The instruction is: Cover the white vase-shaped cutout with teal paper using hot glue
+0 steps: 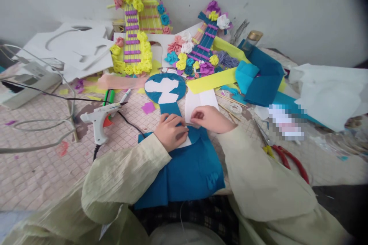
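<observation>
Both hands down on a guitar-shaped cutout (169,101) wrapped in blue felt, lying flat on the table (43,168) with its round white-patched head pointing away from the body. Left hand (171,131) curled, fingers pressed onto the neck of the cutout where white card shows under the felt; whether pinching or only pressing, cannot tell. Right hand (212,118) just beside it, touching, fingertips closed in a pinch at the edge of the felt on the same neck. Lower part of the cutout spreading toward the body as a wide blue felt sheet (186,172), partly under both pale sleeves. White paper sheet (200,103) just right of the cutout's neck, behind the right hand. White glue gun (99,120) left of the cutout, standing apart, its black cord trailing toward the felt. Green markers (109,95) just beyond the glue gun. Red-handled scissors (287,159) well right of the cutout. Beyond the cutout's head, two finished guitars decked with paper flowers: a yellow one (133,49) to the left, a blue one (201,53) to the right, both propped toward the wall.
</observation>
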The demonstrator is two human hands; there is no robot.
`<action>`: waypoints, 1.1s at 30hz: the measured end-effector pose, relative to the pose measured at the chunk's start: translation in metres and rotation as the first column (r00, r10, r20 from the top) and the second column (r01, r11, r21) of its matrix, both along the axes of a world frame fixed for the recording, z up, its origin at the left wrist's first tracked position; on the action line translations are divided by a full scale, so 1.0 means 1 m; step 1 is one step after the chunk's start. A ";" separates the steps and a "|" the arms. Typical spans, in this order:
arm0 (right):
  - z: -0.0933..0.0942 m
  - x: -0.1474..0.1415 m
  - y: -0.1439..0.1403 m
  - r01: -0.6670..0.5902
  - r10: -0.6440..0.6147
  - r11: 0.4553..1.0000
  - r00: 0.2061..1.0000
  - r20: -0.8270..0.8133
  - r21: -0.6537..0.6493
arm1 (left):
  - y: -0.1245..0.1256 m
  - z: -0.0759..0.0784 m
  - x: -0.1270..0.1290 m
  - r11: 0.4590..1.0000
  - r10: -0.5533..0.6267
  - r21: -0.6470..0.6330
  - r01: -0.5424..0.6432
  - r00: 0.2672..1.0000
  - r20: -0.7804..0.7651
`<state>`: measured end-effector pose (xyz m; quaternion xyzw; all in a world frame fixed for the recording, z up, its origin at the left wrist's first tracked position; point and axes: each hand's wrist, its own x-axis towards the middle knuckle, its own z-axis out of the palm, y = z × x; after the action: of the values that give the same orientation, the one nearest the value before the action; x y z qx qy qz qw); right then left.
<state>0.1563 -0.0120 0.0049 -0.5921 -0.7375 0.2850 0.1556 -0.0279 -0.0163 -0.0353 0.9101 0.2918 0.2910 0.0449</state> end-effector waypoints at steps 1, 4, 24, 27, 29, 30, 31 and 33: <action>0.001 0.006 -0.006 0.056 -0.057 0.998 0.998 0.010 0.041 | 0.000 0.000 0.000 1.000 0.001 0.000 -0.001 1.000 0.001; 0.000 0.022 -0.029 0.216 -0.222 0.971 0.973 0.057 0.101 | 0.001 -0.002 0.001 0.999 -0.047 -0.004 0.047 0.999 -0.008; -0.025 0.011 -0.050 0.208 -0.215 0.971 0.975 0.051 0.119 | -0.003 -0.008 0.005 0.977 -0.202 -0.095 0.191 0.971 -0.131; -0.023 0.010 -0.050 0.223 -0.224 0.974 0.974 0.039 0.040 | -0.003 -0.009 0.005 0.977 -0.203 -0.097 0.192 0.971 -0.126; -0.020 0.009 -0.050 0.220 -0.220 0.975 0.975 0.002 -0.015 | -0.003 -0.011 0.005 0.976 -0.204 -0.098 0.193 0.972 -0.115; -0.019 0.008 -0.051 0.215 -0.216 0.976 0.976 -0.028 -0.039 | -0.002 -0.011 0.006 0.976 -0.206 -0.100 0.195 0.973 -0.104; -0.018 0.007 -0.052 0.209 -0.213 0.976 0.975 -0.064 -0.057 | -0.002 -0.011 0.006 0.975 -0.207 -0.102 0.198 0.974 -0.088; -0.016 0.004 -0.055 0.204 -0.212 0.976 0.969 -0.128 -0.069 | -0.001 -0.011 0.006 0.972 -0.210 -0.115 0.204 0.977 -0.043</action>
<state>0.1601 -0.0675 -0.0109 -0.6497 -0.6509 0.3268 0.2178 -0.0223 -0.0174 -0.0462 0.9394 0.2119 0.2431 0.1167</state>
